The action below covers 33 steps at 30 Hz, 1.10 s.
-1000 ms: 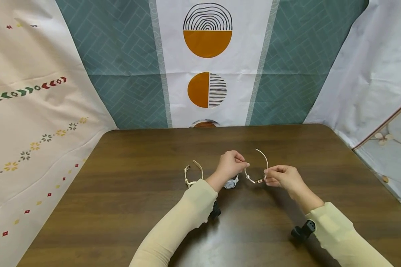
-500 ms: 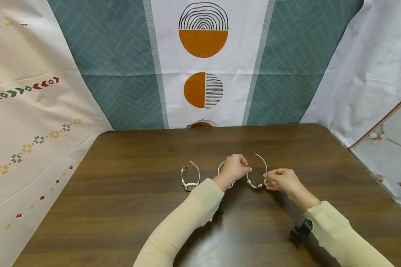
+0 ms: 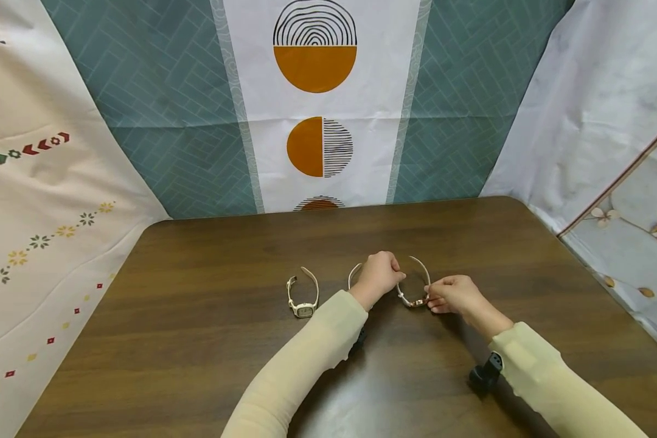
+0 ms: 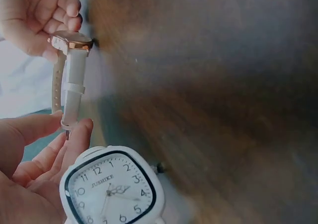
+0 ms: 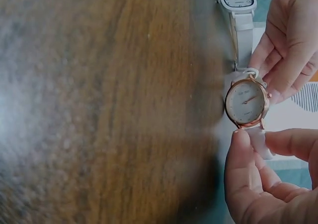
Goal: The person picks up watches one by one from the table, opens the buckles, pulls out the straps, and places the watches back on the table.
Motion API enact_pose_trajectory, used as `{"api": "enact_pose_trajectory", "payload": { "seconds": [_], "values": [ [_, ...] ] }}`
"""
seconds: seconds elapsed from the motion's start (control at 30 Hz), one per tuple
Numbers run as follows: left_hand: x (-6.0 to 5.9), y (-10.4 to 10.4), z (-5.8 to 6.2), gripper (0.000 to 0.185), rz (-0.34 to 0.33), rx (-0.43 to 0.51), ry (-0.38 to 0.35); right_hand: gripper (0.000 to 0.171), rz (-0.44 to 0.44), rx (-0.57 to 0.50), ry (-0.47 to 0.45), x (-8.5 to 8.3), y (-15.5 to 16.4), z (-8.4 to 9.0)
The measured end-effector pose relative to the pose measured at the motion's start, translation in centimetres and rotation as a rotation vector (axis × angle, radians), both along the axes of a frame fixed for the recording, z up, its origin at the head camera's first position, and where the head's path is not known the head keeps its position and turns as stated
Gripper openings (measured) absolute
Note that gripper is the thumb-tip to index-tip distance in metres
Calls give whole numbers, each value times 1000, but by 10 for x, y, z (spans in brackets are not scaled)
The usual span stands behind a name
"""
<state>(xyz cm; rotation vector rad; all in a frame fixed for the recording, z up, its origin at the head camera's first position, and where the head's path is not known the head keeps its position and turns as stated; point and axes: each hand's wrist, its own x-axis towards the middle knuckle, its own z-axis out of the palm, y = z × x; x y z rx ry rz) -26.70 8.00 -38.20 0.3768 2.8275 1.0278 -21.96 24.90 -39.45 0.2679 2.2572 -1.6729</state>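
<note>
Rose-gold and round, the watch (image 3: 414, 299) hangs between your two hands just above the table (image 3: 208, 340), its pale strap still unfastened. Your left hand (image 3: 379, 275) pinches one end of the strap between thumb and fingertips; your right hand (image 3: 453, 294) pinches the strap stub just below the case, thumb and forefinger narrowed on it. In the right wrist view the dial (image 5: 247, 101) faces up between your fingers (image 5: 243, 159), and the far half of the strap arcs up and away behind them.

Two more pieces lie on the wood: a square white watch (image 4: 112, 186) directly under your left fingers, and a cream watch (image 3: 302, 298) well apart to the left of them, both with straps open.

Judging by the layout, the third watch is held but not yet set down or buckled; lowering it beside the others appears to be what remains.
</note>
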Motion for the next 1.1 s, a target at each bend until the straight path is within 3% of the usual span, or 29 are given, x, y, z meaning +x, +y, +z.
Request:
{"api": "enact_pose_trajectory", "payload": {
  "seconds": [0.23, 0.77, 1.0, 1.1],
  "values": [
    [1, 3, -1, 15, -21, -57, 3, 32, -3, 2, -38, 2, 1, 1],
    [1, 2, -5, 15, 33, -50, -8, 30, -6, 56, -27, 2, -4, 0],
    [0, -5, 4, 16, 3, -9, 61, 28, 1, 222, 90, 4, -4, 0],
    [-3, -11, 10, 18, -11, 7, 79, 26, 2, 377, 181, 6, -5, 1]
  ]
}}
